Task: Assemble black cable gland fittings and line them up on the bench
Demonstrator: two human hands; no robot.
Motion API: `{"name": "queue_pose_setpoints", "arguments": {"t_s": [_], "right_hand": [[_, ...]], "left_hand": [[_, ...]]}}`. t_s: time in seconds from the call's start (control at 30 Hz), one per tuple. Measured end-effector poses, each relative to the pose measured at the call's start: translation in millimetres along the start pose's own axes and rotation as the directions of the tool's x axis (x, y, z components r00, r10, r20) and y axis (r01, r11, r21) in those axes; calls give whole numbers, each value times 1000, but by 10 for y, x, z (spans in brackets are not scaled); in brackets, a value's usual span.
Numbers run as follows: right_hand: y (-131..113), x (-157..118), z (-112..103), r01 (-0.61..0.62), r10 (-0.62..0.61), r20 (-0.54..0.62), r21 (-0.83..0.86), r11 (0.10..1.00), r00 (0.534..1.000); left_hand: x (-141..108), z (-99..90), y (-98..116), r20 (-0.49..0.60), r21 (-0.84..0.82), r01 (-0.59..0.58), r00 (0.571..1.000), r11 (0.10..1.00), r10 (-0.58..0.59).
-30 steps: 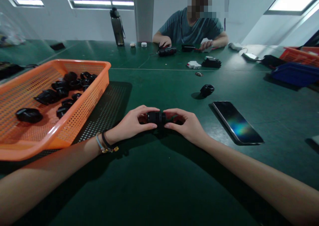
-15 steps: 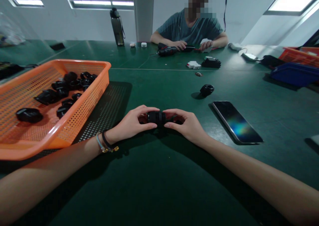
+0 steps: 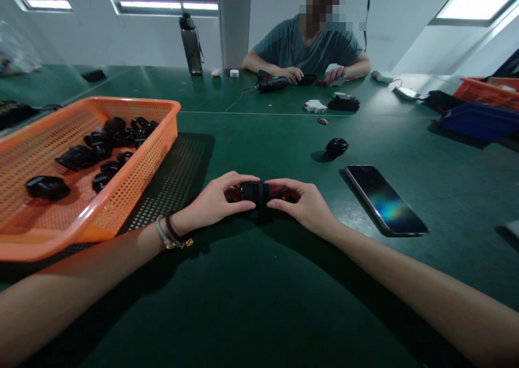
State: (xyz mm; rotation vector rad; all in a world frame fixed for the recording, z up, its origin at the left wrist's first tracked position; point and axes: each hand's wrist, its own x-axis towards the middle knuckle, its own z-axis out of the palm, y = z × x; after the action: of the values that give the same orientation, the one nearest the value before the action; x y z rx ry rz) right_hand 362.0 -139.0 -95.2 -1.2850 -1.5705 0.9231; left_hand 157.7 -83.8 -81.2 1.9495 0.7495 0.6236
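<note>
The left hand (image 3: 214, 199) and right hand (image 3: 308, 202) pinch a black part (image 3: 253, 191) between fingers and thumbs above a green table (image 3: 259, 287). Around it sit an orange basket (image 3: 81, 188) of black pieces (image 3: 77, 157) at nine o'clock, an upright bottle (image 3: 191, 49) at eleven, a drill (image 3: 272, 84) at twelve, a person (image 3: 306, 49) at one, a loose black ring (image 3: 336, 147) at two and a phone (image 3: 385, 199) at three.

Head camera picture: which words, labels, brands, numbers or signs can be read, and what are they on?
No text can be read.
Black part, between left hand and right hand: no legible marking.
Phone: a coloured patch, no legible text.
Bottle and drill-like tool: any marks too small or blurred to read.
</note>
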Motion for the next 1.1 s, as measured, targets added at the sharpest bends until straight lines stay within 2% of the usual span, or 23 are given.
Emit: {"name": "queue_pose_setpoints", "arguments": {"t_s": [1.1], "right_hand": [[-28,-7,-4,-27,28,3,-11,1000,1000]], "left_hand": [[7,2,6,-10,4,-6,1000,1000,6]]}}
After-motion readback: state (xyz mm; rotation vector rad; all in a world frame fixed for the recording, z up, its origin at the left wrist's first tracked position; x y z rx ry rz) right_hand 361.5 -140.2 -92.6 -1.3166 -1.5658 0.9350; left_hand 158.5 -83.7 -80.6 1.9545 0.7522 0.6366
